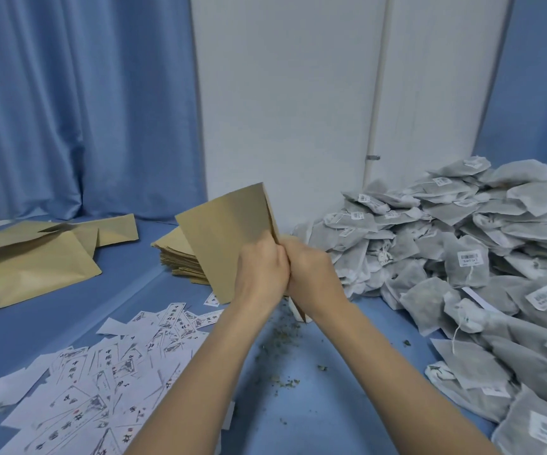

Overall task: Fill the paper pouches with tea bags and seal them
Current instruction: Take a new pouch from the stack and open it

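Paper pouch (229, 238) held upright above the blue table (315, 389), its right edge pinched between left hand (260, 274) and right hand (311, 274), fingers of both curled onto it. Pouch stack (180, 257) just behind-left of pouch; tea bag heap (462, 267) to its right; printed labels (117, 372) below-left.

A flat brown paper pouch (229, 244) stands upright above the worktop's middle, a stack of like pouches (180, 257) just behind it, and grey tagged tea bags (462, 267) heap along the right edge.
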`<move>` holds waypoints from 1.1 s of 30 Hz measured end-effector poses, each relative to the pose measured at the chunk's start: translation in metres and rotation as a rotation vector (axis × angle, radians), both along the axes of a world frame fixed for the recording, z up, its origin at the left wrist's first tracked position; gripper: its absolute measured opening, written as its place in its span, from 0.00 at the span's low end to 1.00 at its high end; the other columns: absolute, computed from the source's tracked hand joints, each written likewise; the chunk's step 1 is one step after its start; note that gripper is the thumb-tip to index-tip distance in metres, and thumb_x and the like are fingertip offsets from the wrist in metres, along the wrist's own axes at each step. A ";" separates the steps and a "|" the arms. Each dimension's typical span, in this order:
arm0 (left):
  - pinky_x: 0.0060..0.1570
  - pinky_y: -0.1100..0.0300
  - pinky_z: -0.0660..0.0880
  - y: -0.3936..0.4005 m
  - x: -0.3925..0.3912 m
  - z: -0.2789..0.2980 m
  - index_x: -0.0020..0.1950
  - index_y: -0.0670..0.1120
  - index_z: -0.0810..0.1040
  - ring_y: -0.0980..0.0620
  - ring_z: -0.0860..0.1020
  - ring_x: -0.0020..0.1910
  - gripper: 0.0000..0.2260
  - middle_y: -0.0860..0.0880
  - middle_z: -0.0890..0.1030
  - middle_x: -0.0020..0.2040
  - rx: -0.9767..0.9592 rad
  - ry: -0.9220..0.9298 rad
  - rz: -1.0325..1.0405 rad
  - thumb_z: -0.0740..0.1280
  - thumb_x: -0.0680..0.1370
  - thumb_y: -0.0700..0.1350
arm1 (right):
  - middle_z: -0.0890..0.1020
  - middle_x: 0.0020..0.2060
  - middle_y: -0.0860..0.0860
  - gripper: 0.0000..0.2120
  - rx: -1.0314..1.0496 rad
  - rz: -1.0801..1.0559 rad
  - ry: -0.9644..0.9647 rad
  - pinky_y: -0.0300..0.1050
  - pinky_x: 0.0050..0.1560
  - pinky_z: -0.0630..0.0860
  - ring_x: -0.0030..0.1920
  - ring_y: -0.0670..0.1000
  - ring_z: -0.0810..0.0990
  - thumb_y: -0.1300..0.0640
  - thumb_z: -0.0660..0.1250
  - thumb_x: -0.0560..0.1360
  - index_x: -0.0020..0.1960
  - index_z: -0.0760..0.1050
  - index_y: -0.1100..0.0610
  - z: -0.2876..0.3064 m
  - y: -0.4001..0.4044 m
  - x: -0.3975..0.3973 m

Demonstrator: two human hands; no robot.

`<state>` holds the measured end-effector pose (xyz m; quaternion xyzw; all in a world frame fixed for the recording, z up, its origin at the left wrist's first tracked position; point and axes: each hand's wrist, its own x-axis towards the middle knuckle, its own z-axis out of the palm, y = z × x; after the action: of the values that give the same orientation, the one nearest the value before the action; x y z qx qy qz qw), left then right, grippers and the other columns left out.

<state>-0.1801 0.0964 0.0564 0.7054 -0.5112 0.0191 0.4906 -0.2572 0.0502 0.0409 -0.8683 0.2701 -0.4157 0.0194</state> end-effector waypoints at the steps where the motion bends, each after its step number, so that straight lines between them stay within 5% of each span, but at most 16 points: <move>1: 0.34 0.55 0.60 0.001 -0.001 0.001 0.38 0.41 0.65 0.40 0.72 0.37 0.08 0.36 0.76 0.40 0.018 -0.031 -0.023 0.55 0.78 0.37 | 0.81 0.41 0.58 0.09 0.001 0.009 -0.033 0.46 0.42 0.68 0.42 0.57 0.78 0.64 0.60 0.75 0.53 0.75 0.64 -0.001 -0.001 -0.003; 5: 0.37 0.52 0.62 0.001 -0.003 0.006 0.38 0.43 0.65 0.34 0.74 0.44 0.08 0.34 0.77 0.41 0.050 -0.070 -0.082 0.55 0.78 0.37 | 0.75 0.28 0.48 0.08 0.187 -0.036 -0.278 0.34 0.32 0.65 0.31 0.45 0.70 0.63 0.61 0.76 0.44 0.79 0.59 0.000 -0.016 -0.020; 8: 0.36 0.52 0.64 0.000 -0.007 0.011 0.36 0.43 0.65 0.35 0.75 0.43 0.10 0.35 0.77 0.40 0.081 -0.081 -0.104 0.55 0.78 0.37 | 0.73 0.25 0.43 0.08 0.249 -0.022 -0.282 0.30 0.33 0.65 0.29 0.40 0.73 0.62 0.62 0.76 0.49 0.79 0.55 0.000 -0.026 -0.031; 12: 0.41 0.52 0.75 -0.007 -0.026 0.022 0.47 0.37 0.73 0.38 0.79 0.44 0.08 0.37 0.79 0.43 0.142 -0.213 -0.109 0.55 0.78 0.37 | 0.81 0.39 0.52 0.13 0.056 -0.010 -0.288 0.41 0.38 0.71 0.36 0.48 0.77 0.58 0.60 0.76 0.61 0.71 0.55 -0.003 -0.021 -0.039; 16: 0.28 0.61 0.65 -0.009 -0.048 0.029 0.50 0.40 0.71 0.46 0.73 0.35 0.05 0.45 0.71 0.36 0.217 -0.315 0.009 0.56 0.78 0.36 | 0.79 0.45 0.55 0.14 -0.046 -0.063 -0.405 0.37 0.35 0.64 0.40 0.55 0.77 0.61 0.61 0.76 0.59 0.66 0.48 0.003 -0.025 -0.043; 18: 0.32 0.61 0.66 -0.008 -0.056 0.033 0.48 0.40 0.73 0.47 0.69 0.36 0.06 0.45 0.68 0.34 0.255 -0.352 0.052 0.57 0.78 0.34 | 0.78 0.43 0.55 0.15 -0.044 -0.122 -0.440 0.39 0.35 0.63 0.36 0.54 0.74 0.65 0.63 0.74 0.55 0.68 0.49 0.005 -0.030 -0.047; 21: 0.36 0.57 0.67 -0.005 -0.068 0.038 0.40 0.42 0.68 0.46 0.67 0.39 0.08 0.45 0.66 0.34 0.288 -0.446 0.075 0.57 0.76 0.32 | 0.76 0.40 0.57 0.08 -0.127 -0.239 -0.373 0.46 0.33 0.72 0.33 0.53 0.73 0.63 0.64 0.71 0.49 0.77 0.57 0.006 -0.033 -0.059; 23: 0.34 0.58 0.65 -0.006 -0.076 0.040 0.36 0.42 0.65 0.46 0.71 0.40 0.10 0.47 0.65 0.33 0.298 -0.506 0.061 0.57 0.75 0.32 | 0.76 0.36 0.57 0.06 -0.227 -0.336 -0.362 0.44 0.28 0.69 0.30 0.54 0.73 0.59 0.63 0.68 0.45 0.70 0.55 0.010 -0.030 -0.063; 25: 0.37 0.59 0.66 -0.011 -0.083 0.044 0.44 0.41 0.73 0.44 0.76 0.49 0.08 0.45 0.70 0.39 0.299 -0.564 0.056 0.56 0.76 0.31 | 0.72 0.28 0.54 0.11 -0.390 -0.372 -0.368 0.40 0.28 0.64 0.27 0.52 0.70 0.64 0.63 0.64 0.39 0.63 0.53 0.014 -0.030 -0.065; 27: 0.40 0.57 0.66 -0.014 -0.089 0.048 0.54 0.39 0.75 0.44 0.76 0.55 0.11 0.43 0.74 0.48 0.300 -0.621 0.066 0.56 0.77 0.31 | 0.69 0.26 0.54 0.13 -0.447 -0.237 -0.276 0.36 0.33 0.58 0.26 0.51 0.66 0.72 0.66 0.60 0.34 0.67 0.57 0.007 -0.033 -0.069; 30: 0.41 0.57 0.68 -0.017 -0.099 0.046 0.58 0.39 0.74 0.43 0.76 0.57 0.12 0.43 0.76 0.55 0.337 -0.726 0.034 0.57 0.78 0.32 | 0.73 0.30 0.56 0.12 -0.219 -0.191 -0.008 0.37 0.30 0.54 0.33 0.49 0.65 0.75 0.63 0.66 0.34 0.69 0.60 0.004 -0.038 -0.078; 33: 0.43 0.59 0.66 -0.020 -0.106 0.040 0.60 0.41 0.74 0.45 0.76 0.58 0.13 0.45 0.75 0.57 0.361 -0.888 0.010 0.58 0.78 0.33 | 0.64 0.33 0.43 0.11 0.124 -0.145 0.253 0.32 0.35 0.61 0.39 0.47 0.64 0.66 0.59 0.76 0.39 0.71 0.54 0.004 -0.040 -0.086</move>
<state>-0.2864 0.0766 0.0961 0.7055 -0.6632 0.2315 0.0942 -0.3432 0.0103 0.0451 -0.8890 0.3577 -0.2858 0.0087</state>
